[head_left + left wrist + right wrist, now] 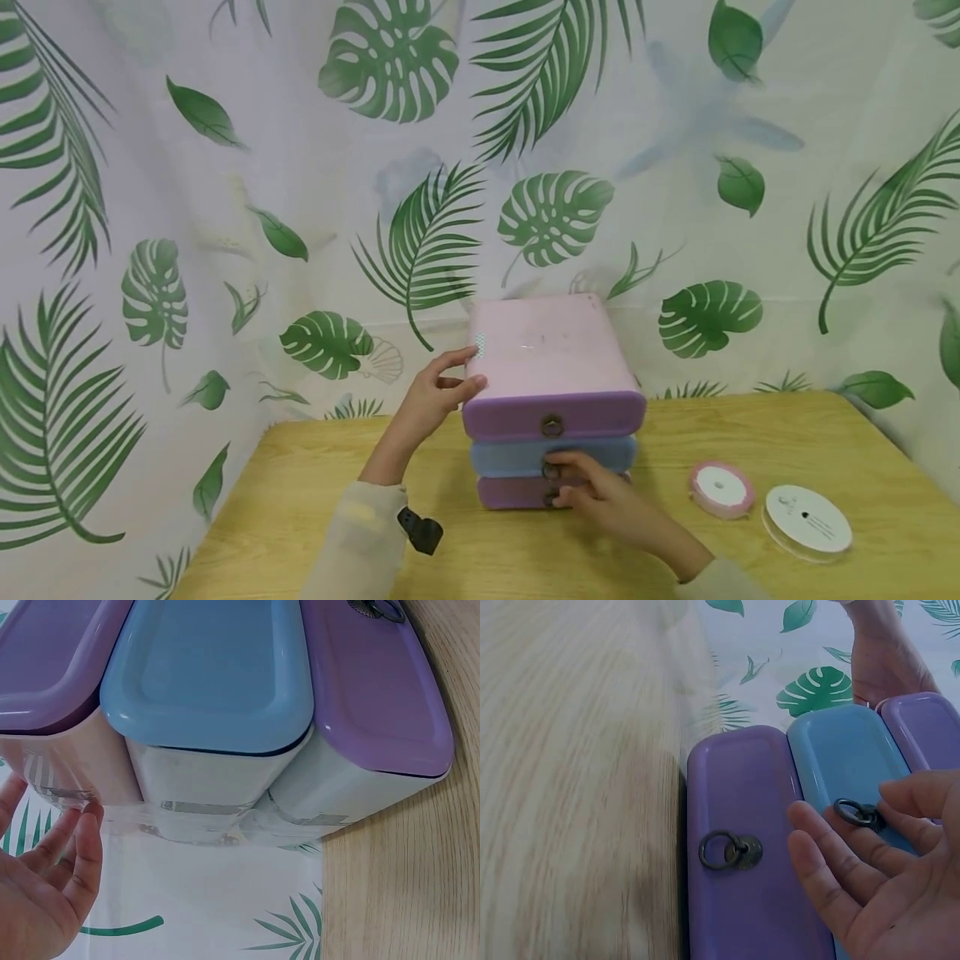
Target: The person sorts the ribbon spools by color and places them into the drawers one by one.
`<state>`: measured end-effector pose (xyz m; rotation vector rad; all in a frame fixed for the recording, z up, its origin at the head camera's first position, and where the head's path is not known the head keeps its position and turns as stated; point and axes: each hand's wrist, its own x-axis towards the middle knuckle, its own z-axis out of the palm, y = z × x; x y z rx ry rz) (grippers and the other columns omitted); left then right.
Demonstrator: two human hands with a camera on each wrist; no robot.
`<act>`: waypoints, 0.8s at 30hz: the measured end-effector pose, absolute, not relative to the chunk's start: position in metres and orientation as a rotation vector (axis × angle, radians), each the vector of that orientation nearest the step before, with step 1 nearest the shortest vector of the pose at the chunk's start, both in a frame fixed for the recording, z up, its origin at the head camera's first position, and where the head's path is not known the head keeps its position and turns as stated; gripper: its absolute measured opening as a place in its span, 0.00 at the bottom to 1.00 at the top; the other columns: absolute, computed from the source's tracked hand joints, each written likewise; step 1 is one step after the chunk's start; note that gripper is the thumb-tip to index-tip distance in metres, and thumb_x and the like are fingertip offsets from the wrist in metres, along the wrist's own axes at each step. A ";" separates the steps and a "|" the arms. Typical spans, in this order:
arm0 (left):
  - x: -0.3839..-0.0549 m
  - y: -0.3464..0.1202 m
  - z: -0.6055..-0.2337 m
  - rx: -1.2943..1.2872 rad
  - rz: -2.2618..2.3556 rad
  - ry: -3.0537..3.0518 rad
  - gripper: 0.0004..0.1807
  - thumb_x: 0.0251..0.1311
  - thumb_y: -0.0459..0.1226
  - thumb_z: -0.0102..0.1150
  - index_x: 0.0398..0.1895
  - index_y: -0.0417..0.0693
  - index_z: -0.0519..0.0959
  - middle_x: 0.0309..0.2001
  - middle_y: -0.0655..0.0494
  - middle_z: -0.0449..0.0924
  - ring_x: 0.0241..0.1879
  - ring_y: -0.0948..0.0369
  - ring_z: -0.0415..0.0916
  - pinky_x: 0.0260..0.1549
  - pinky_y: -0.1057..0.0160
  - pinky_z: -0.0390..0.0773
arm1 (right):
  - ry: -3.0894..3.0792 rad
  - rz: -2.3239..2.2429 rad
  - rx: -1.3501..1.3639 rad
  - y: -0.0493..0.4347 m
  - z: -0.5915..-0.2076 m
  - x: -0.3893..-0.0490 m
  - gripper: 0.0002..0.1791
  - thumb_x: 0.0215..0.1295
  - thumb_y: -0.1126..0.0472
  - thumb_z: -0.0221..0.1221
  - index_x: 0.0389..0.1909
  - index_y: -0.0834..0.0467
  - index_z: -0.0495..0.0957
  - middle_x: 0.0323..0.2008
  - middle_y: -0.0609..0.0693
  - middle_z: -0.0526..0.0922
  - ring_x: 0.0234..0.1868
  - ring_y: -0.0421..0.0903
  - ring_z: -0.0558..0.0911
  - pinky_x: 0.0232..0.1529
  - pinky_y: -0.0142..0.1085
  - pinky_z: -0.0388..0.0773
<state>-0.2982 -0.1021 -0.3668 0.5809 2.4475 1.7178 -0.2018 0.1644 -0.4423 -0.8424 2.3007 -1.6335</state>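
Note:
A stack of three drawer boxes stands on the table, with a pale pink top [547, 342]. The top drawer front [510, 417] is purple, the middle drawer front [506, 457] blue, the bottom drawer front [739, 772] purple. My left hand [438, 392] rests its fingertips on the upper left side of the stack, fingers slightly bent. My right hand [900, 877] is at the blue front, with its fingers and thumb around the dark metal ring pull [855, 814]; a fingertip sits behind the ring. Another ring pull [731, 851] hangs on the bottom front.
Right of the stack, a pink-edged ribbon spool [720, 487] and a larger white spool [808, 521] lie on the wooden table [285, 517]. A leaf-print curtain [600, 133] hangs close behind the stack. Clear tape [202, 808] runs across the boxes' side.

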 end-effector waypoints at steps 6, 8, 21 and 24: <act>-0.299 -0.103 -0.364 0.565 1.707 2.455 0.28 0.64 0.47 0.60 0.67 0.66 0.68 0.69 0.54 0.63 0.55 0.54 0.75 0.53 0.49 0.76 | 2.228 -1.699 -0.841 0.152 -0.448 -0.207 0.26 0.76 0.60 0.45 0.66 0.75 0.58 0.59 0.77 0.67 0.49 0.49 0.83 0.52 0.47 0.77; -0.300 -0.103 -0.363 0.563 1.700 2.462 0.28 0.64 0.47 0.60 0.67 0.67 0.69 0.69 0.54 0.63 0.55 0.53 0.75 0.54 0.48 0.75 | 2.252 -1.719 -0.800 0.149 -0.449 -0.208 0.26 0.76 0.59 0.46 0.65 0.74 0.59 0.58 0.76 0.69 0.49 0.56 0.83 0.51 0.46 0.78; -0.296 -0.101 -0.365 0.555 1.701 2.451 0.28 0.63 0.48 0.60 0.67 0.68 0.68 0.69 0.54 0.62 0.56 0.54 0.75 0.54 0.48 0.75 | 2.356 -1.781 -0.634 0.143 -0.449 -0.205 0.20 0.77 0.62 0.44 0.61 0.68 0.70 0.54 0.69 0.78 0.42 0.48 0.86 0.36 0.32 0.80; -0.296 -0.101 -0.364 0.560 1.702 2.454 0.28 0.63 0.48 0.60 0.67 0.68 0.68 0.69 0.54 0.63 0.55 0.54 0.75 0.53 0.49 0.75 | 2.364 -1.792 -0.617 0.144 -0.451 -0.205 0.19 0.76 0.62 0.44 0.61 0.68 0.70 0.54 0.69 0.78 0.43 0.49 0.86 0.37 0.32 0.81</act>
